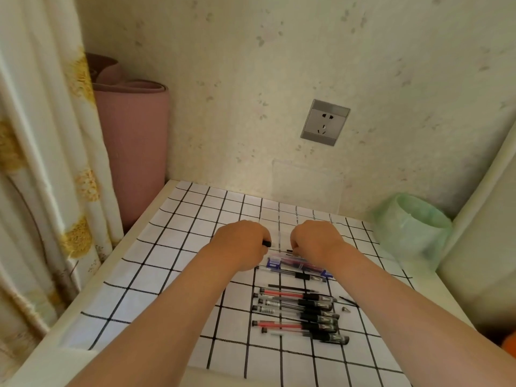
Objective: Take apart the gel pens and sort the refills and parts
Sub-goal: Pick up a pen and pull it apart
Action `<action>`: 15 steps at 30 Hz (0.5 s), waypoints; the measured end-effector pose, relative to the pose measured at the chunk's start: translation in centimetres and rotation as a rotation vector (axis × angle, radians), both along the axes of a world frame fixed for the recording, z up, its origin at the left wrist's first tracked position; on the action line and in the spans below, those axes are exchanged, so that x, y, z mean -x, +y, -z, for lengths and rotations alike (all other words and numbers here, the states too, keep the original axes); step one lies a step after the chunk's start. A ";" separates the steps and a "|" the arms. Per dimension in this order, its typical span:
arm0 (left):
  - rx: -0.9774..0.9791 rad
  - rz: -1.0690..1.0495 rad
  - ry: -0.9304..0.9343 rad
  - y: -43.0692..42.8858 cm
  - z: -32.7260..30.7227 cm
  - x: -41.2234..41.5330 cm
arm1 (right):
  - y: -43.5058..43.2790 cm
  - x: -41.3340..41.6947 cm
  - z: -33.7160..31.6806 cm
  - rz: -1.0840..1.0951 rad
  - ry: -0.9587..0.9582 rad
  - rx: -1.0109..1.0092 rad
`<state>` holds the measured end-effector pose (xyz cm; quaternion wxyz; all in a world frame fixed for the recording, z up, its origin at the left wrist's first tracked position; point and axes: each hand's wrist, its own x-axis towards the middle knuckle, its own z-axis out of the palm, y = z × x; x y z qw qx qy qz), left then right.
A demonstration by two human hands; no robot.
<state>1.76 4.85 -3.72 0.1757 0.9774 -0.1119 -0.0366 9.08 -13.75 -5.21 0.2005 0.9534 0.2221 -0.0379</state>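
1. I see the left hand [240,244] with its fingers curled round a black pen end [267,243], which sticks out toward the other hand.
2. The right hand [317,241] is curled too, with a thin dark piece [290,250] at its fingertips; I cannot tell whether it pinches it.
3. Just beside them lies a blue packet [275,263]. Nearer me are a loose refill [290,288] and a row of gel pens [298,311] on the checked cloth [173,247].

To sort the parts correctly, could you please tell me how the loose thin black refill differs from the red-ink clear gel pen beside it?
The thin black refill is a bare, slim rod; the clear plastic gel pen with red ink is thicker and assembled, with black grip and cap. The refill looks dark throughout; the pen shows red inside. Both lie flat on the white black-checked cloth.
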 end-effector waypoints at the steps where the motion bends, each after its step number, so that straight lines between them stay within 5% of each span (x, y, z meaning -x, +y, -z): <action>1: 0.004 0.001 -0.002 0.0 0.0 0.0 | 0.0 0.1 -0.1 -0.011 0.000 -0.005; 10: 0.061 -0.033 -0.080 0.5 -0.3 -0.1 | -2.5 4.1 -3.8 0.003 -0.095 -0.556; 15: 0.084 0.008 -0.023 0.0 -0.3 0.3 | -4.2 7.1 -3.2 -0.037 -0.096 -0.593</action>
